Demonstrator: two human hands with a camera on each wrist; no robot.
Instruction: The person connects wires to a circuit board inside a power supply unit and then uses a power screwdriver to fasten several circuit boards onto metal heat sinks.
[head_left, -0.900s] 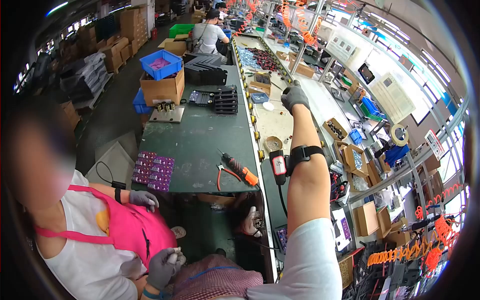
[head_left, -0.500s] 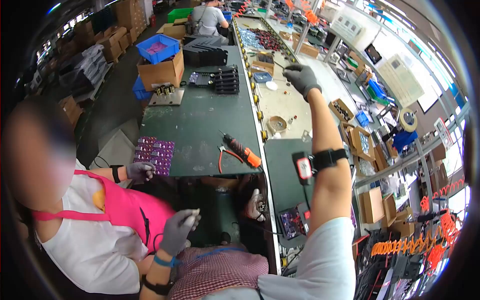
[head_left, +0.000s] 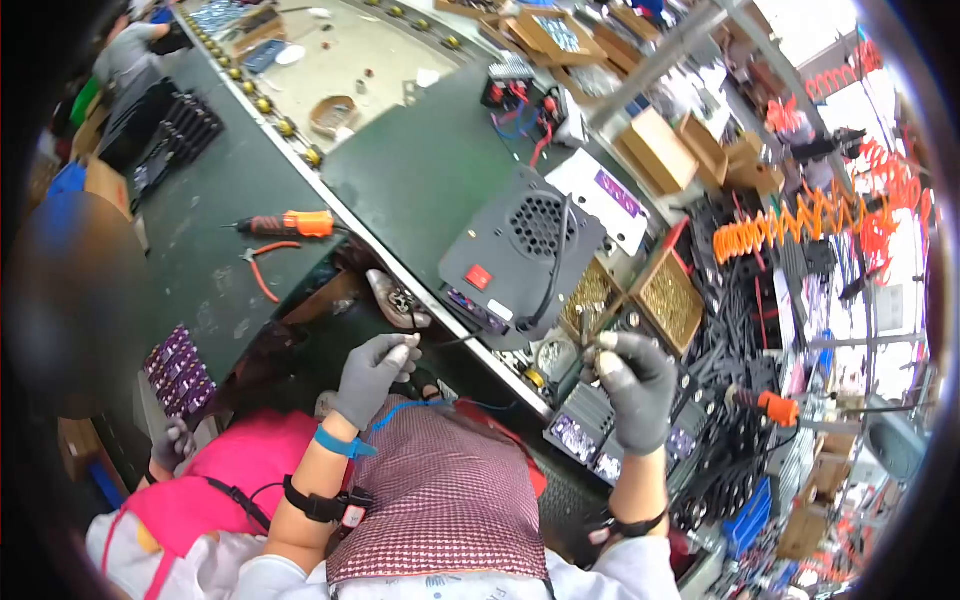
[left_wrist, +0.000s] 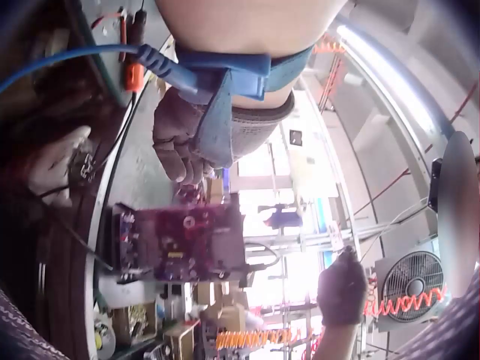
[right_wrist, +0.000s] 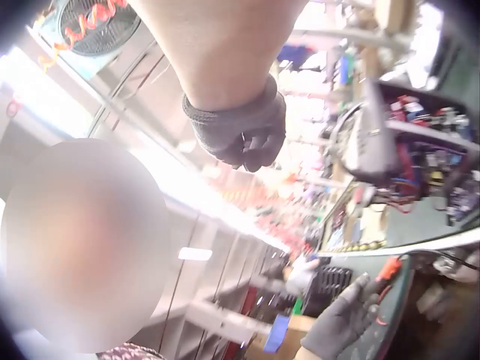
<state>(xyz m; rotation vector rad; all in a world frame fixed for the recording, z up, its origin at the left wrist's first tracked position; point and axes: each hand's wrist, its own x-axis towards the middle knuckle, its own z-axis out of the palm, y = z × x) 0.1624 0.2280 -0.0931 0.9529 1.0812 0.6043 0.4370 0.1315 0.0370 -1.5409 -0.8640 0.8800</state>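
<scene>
My left gloved hand (head_left: 375, 378) is above my lap, before the conveyor edge, its fingers loosely bent and no object visible in it. To the right, my right gloved hand (head_left: 638, 390) is raised near the screw trays, its fingers curled and thumb close to the forefinger; no held thing can be made out. Between and beyond the hands, a dark grey device (head_left: 525, 255) with a round vent, red switch and black cable lies on the green surface. The left wrist view shows its purple circuit board (left_wrist: 180, 244). In the right wrist view the right hand (right_wrist: 244, 139) is curled.
A person in a pink apron (head_left: 250, 470) sits at the left. An orange electric screwdriver (head_left: 305, 224) and red-handled pliers (head_left: 262, 275) lie on the left table (head_left: 225, 190). Screw trays (head_left: 670, 300) and black finned parts (head_left: 585, 415) stand at the right; coiled orange hoses hang beyond.
My view has turned toward the right. My right hand has come back from far over the conveyor to near the screw trays. The device has come into fuller view.
</scene>
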